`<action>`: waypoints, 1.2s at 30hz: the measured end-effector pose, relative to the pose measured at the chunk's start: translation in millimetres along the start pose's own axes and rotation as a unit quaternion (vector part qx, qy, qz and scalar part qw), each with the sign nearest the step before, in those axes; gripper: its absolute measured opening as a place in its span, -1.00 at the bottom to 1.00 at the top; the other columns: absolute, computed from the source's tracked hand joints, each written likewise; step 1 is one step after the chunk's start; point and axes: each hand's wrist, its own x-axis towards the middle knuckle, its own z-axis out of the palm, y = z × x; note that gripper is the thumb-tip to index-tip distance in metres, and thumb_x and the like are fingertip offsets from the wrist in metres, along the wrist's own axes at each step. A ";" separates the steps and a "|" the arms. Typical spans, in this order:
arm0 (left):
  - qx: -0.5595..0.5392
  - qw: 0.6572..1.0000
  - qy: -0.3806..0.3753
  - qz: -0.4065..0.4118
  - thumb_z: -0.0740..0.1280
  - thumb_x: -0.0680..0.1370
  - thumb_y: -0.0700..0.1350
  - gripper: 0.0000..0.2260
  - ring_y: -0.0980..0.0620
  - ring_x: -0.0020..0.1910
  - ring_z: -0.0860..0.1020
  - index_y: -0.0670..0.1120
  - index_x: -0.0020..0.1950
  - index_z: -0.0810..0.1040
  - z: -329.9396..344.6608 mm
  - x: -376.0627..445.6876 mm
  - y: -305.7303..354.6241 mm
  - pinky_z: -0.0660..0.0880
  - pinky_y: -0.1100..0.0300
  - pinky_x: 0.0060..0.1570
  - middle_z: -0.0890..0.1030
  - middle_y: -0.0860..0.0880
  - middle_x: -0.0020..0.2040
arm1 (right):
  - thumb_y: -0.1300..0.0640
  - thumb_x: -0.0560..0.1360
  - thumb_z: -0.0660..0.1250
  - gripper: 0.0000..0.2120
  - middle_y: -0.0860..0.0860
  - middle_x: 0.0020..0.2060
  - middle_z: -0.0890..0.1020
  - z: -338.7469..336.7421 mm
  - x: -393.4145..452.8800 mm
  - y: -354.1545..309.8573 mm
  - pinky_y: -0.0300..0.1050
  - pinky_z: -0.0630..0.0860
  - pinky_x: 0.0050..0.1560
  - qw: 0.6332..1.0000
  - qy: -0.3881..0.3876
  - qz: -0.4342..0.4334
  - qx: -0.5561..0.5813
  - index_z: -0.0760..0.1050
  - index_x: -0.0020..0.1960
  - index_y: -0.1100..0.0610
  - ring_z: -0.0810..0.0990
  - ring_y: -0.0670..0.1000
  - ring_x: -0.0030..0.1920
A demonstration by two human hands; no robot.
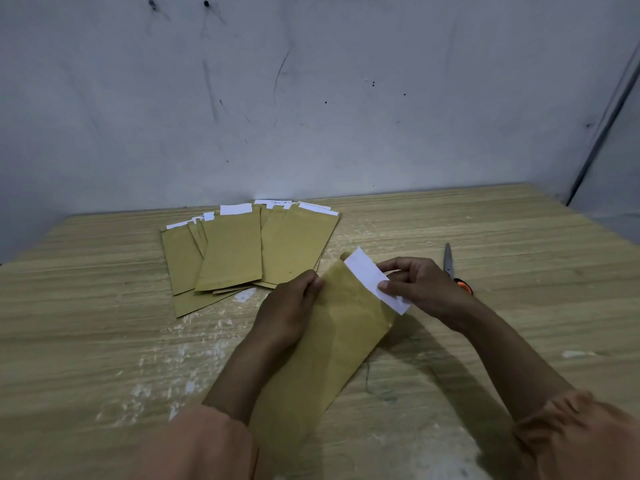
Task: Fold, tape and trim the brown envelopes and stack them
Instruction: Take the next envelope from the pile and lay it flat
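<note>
Your left hand [294,299] grips the left edge of a long brown paper envelope [332,341], fingers curled over it near the top. The envelope is lifted off the pale wood-grain surface [104,341] and tilts up to the right. Your right hand [419,282] pinches the white strip of tape [372,277] that runs across the envelope's upper end, thumb on top of the strip. Behind your left hand, a loose, fanned pile of brown envelopes with white tape strips along their far ends [242,251] lies flat on the surface near the grey scuffed wall [311,98]. Just beyond your right hand rest scissors with an orange handle [450,268], blades pointing away from you.
</note>
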 end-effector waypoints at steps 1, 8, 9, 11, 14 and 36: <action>0.011 1.000 -0.002 0.003 0.07 0.65 0.01 -0.68 0.04 -0.33 0.35 0.02 -0.31 0.23 -0.6 0.2 0.7 0.25 0.10 -0.27 0.37 0.06 -0.39 | 0.33 0.47 0.36 -0.78 -0.02 -0.37 0.68 0.3 -0.7 -0.3 -0.28 0.50 -0.22 1.000 -0.005 0.002 0.001 0.54 0.05 0.08 0.63 -0.18 -0.32; 0.040 0.999 -0.006 0.020 0.04 0.65 0.03 -0.69 0.04 -0.32 0.36 0.05 -0.30 0.21 -3.6 1.6 2.6 0.25 0.11 -0.28 0.37 0.08 -0.39 | 0.37 0.38 0.44 -0.71 0.01 -0.36 0.69 4.6 -4.9 1.6 -0.23 0.57 -0.26 0.999 -0.003 0.023 0.046 0.51 0.00 0.07 0.66 -0.09 -0.33; 0.038 0.999 -0.001 0.026 0.04 0.65 0.03 -0.69 0.04 -0.34 0.36 0.05 -0.31 0.21 -3.4 1.2 2.5 0.24 0.11 -0.29 0.37 0.08 -0.40 | 0.36 0.38 0.44 -0.71 0.02 -0.35 0.70 5.0 -4.9 2.6 -0.23 0.58 -0.24 0.998 -0.005 0.025 0.053 0.51 0.01 0.08 0.67 -0.08 -0.32; 0.029 0.999 0.012 0.035 0.05 0.64 0.03 -0.68 0.07 -0.37 0.35 0.05 -0.32 0.22 -2.9 0.2 2.2 0.22 0.11 -0.31 0.37 0.07 -0.42 | 0.32 0.42 0.42 -0.74 0.01 -0.37 0.68 5.9 -4.6 4.1 -0.27 0.56 -0.23 0.998 -0.010 0.029 0.062 0.51 0.04 0.08 0.65 -0.09 -0.32; 0.021 0.999 0.017 0.040 0.04 0.64 0.05 -0.68 0.10 -0.37 0.39 0.04 -0.30 0.29 -3.8 0.1 1.3 0.25 0.11 -0.30 0.40 0.07 -0.41 | 0.31 0.47 0.36 -0.72 0.02 -0.40 0.64 6.5 -2.7 3.7 -0.33 0.51 -0.27 0.997 -0.020 0.035 0.065 0.48 0.14 0.08 0.62 -0.12 -0.33; 0.109 0.992 0.003 0.056 0.04 0.64 0.06 -0.73 -0.05 -0.21 0.46 -0.04 -0.15 0.36 -4.2 1.2 6.0 0.22 0.13 -0.28 0.45 0.05 -0.31 | 0.51 0.36 0.38 -0.40 0.05 -0.32 0.68 17.2 -5.5 6.6 -0.09 0.57 -0.20 0.997 -0.044 0.050 0.023 0.35 0.29 0.09 0.64 -0.03 -0.31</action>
